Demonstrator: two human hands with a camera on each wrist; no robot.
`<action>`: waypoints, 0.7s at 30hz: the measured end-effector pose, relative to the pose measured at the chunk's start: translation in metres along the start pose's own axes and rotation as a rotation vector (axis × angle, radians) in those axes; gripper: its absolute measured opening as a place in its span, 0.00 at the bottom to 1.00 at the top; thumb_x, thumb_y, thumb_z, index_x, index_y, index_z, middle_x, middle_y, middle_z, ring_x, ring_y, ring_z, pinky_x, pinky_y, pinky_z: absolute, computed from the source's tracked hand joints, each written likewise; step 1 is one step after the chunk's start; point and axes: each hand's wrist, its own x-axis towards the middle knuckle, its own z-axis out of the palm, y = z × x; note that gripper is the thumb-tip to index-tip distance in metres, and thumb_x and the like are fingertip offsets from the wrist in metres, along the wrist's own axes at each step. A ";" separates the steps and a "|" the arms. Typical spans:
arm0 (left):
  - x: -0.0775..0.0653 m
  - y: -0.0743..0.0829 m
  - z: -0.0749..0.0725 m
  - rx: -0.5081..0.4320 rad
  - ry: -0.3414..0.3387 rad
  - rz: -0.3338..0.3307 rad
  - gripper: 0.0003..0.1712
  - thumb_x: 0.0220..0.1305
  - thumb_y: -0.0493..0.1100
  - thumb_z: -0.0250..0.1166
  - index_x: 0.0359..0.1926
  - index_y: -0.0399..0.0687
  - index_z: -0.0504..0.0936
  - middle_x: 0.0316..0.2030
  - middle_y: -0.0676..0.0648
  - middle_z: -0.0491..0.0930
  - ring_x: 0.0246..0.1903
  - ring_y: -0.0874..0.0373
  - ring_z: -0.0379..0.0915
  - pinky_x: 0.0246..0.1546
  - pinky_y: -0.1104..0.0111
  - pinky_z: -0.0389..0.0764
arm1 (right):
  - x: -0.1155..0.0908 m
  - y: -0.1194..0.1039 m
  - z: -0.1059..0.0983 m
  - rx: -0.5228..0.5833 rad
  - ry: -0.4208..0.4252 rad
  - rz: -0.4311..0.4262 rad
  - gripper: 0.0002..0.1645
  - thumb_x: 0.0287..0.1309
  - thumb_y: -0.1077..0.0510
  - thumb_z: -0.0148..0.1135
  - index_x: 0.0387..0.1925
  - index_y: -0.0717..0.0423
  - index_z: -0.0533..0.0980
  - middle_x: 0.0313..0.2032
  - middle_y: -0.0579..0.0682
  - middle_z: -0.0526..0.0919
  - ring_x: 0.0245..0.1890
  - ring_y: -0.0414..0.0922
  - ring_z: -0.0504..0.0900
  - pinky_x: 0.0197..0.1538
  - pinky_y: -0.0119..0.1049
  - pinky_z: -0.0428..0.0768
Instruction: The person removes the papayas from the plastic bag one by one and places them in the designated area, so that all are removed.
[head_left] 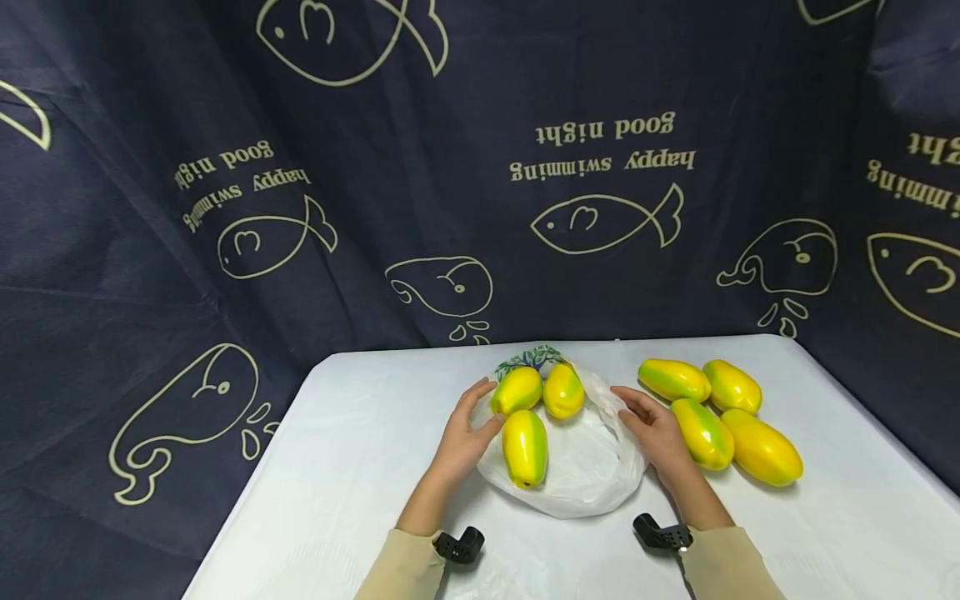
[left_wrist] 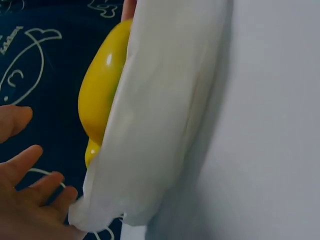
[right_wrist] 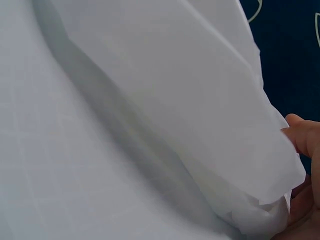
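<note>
A white plastic bag (head_left: 585,467) lies spread wide on the table, with a green tree print at its far edge. Three glossy yellow-green mangoes (head_left: 525,447) rest in its left part. At the bag's left side my left hand (head_left: 463,435) has its fingers spread around the rim, the fingertips near the mangoes. In the left wrist view a mango (left_wrist: 102,85) shows above the bag's white side. On the opposite side my right hand (head_left: 654,427) holds the bag's gathered rim between thumb and fingers. The right wrist view shows this bag edge (right_wrist: 270,190) against the fingers.
Several more mangoes (head_left: 705,433) lie grouped on the table just right of my right hand. The white table (head_left: 337,467) ends at a dark blue curtain (head_left: 465,167) printed with fish and whales, which hangs behind and at both sides.
</note>
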 end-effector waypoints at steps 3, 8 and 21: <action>-0.003 0.007 0.002 0.039 0.014 0.030 0.31 0.64 0.45 0.65 0.68 0.52 0.72 0.73 0.51 0.65 0.77 0.46 0.53 0.77 0.42 0.50 | 0.000 0.001 0.000 0.010 -0.012 0.005 0.26 0.72 0.58 0.53 0.69 0.49 0.70 0.70 0.51 0.71 0.73 0.49 0.65 0.75 0.45 0.66; -0.007 0.019 0.006 0.092 -0.002 0.070 0.33 0.61 0.47 0.69 0.67 0.50 0.73 0.73 0.50 0.65 0.76 0.47 0.56 0.76 0.44 0.55 | 0.001 0.003 0.002 0.020 -0.034 -0.025 0.26 0.71 0.59 0.53 0.69 0.50 0.70 0.71 0.53 0.71 0.74 0.51 0.64 0.76 0.52 0.62; -0.012 0.021 0.021 0.252 -0.221 0.099 0.45 0.55 0.49 0.75 0.71 0.46 0.67 0.73 0.42 0.64 0.73 0.43 0.59 0.73 0.45 0.63 | 0.002 0.004 0.000 -0.008 -0.036 -0.036 0.26 0.70 0.58 0.54 0.68 0.49 0.70 0.72 0.54 0.69 0.76 0.55 0.59 0.77 0.54 0.58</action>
